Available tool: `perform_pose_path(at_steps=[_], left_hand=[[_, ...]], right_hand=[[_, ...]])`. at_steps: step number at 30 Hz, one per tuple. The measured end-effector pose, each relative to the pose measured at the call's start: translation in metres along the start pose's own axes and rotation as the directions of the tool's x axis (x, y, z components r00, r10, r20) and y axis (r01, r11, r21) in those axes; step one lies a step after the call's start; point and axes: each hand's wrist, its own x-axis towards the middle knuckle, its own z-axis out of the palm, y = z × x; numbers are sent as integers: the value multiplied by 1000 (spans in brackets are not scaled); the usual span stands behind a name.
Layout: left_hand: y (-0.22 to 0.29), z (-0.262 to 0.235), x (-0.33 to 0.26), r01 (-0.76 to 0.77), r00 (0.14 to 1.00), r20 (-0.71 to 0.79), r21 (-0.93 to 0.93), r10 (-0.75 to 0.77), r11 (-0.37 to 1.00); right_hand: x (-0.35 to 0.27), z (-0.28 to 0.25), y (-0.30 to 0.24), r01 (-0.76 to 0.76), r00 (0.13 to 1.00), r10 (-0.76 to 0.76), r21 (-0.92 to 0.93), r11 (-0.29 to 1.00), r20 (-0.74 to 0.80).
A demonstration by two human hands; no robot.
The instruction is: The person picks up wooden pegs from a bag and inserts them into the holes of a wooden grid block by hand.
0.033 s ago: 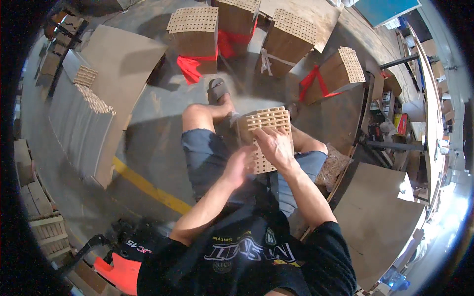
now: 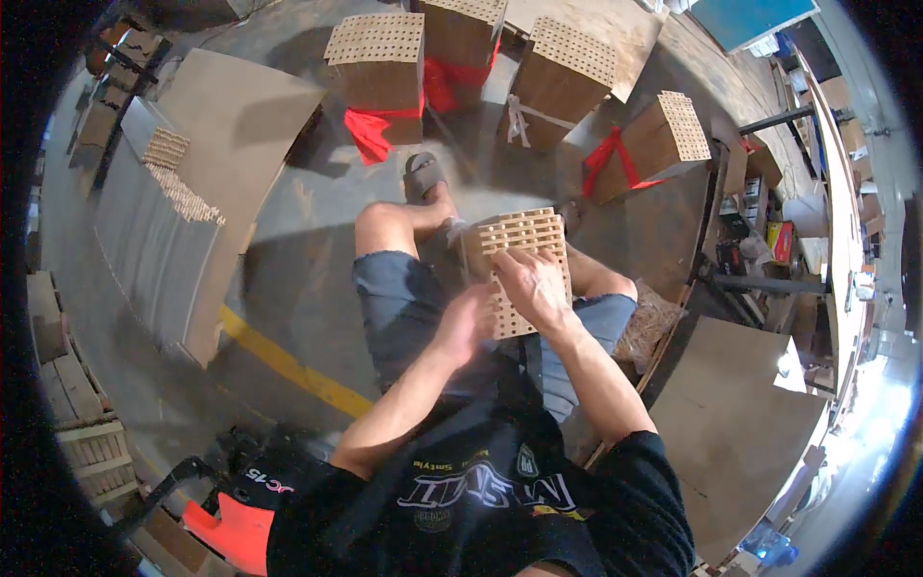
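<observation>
Between my knees stands a wooden block with rows of round holes [image 2: 516, 320] on its top face. Light wooden dowels [image 2: 524, 231] stick up in rows across the far part of that face. My right hand [image 2: 535, 288] rests over the middle of the block with its fingers bent down together; what is under the fingertips is hidden. At the block's left edge is my left hand [image 2: 467, 320], blurred by motion, so its fingers cannot be made out.
Several similar hole-topped blocks [image 2: 373, 72] stand ahead, some tied with red cloth. A large brown panel [image 2: 231, 115] lies to the left, beside a pile of dowels [image 2: 187, 197]. Another brown board [image 2: 731, 423] is at right, near a clear bag [image 2: 646, 332].
</observation>
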Motion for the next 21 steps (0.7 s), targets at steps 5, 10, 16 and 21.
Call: perform_pose_path(at_steps=[5,10,16,21], left_hand=[[11,11,-8,-5,999,-42,-28,4,1000],[6,10,-6,-96,995,-22,-32,95,995],[8,30,-12,-85,994,68,20,84,996],[-15,37,2,-50,995,90,113,40,992]], right_hand=[[-2,28,9,2,997,2,-58,998,71],[7,-1,3,-265,933,205,177,948,296],[-49,-33,-16,-580,812,448,607,544,375],[-81,-30,2,-567,813,495,613,551,307]])
